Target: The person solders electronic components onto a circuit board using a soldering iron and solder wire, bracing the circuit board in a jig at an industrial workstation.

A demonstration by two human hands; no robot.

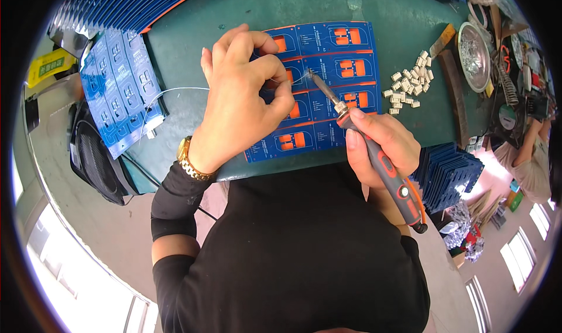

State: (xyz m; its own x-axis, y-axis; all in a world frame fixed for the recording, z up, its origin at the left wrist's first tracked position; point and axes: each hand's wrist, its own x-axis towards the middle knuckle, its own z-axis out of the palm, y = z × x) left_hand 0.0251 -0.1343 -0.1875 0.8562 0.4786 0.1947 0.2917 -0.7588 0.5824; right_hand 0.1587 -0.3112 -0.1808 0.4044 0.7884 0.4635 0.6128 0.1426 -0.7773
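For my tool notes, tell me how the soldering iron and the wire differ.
The soldering iron is thick, with a grey and orange handle, while the wire is thin and silvery. The soldering iron is straight and slants up to the left; the wire curves. The right hand grips the soldering iron, the left hand the wire. Both reach over the blue circuit panel.

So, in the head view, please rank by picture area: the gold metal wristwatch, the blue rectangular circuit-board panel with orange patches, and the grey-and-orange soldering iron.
1. Panel, partly hidden by the left hand
2. Soldering iron, in the right hand
3. Wristwatch
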